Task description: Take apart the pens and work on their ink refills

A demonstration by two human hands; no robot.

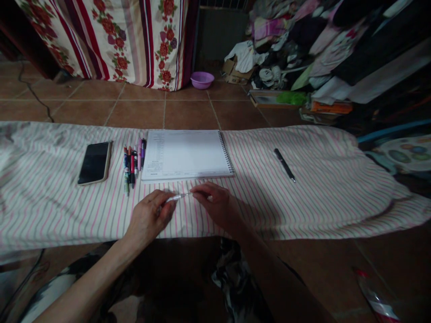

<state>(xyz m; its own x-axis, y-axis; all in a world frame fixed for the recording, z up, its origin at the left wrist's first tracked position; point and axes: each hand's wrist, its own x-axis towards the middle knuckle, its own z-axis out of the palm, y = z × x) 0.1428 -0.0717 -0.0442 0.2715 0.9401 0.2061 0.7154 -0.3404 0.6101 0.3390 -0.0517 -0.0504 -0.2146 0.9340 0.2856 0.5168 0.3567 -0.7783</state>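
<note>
Bare forearms (97,273) come up from the bottom of the view, and both hands meet over a white cloth with pink and grey stripes (310,211). Left hand (150,213) curls its fingers round a slim, whitish, see-through pen-like stick (175,197), thumb pressed along it! Over on the other end, the right hand (213,202) pinches the thin tip between thumb and fingertips, the stick lying almost level between the two. Just beyond sits a white spiral-bound notepad (191,154), black coil on its right; beside its left edge, a bunch of multicoloured pens (132,166), then a black-screened phone in a pale case (95,163). Well off right, one black pen (284,165) lies slanted, alone.
</note>
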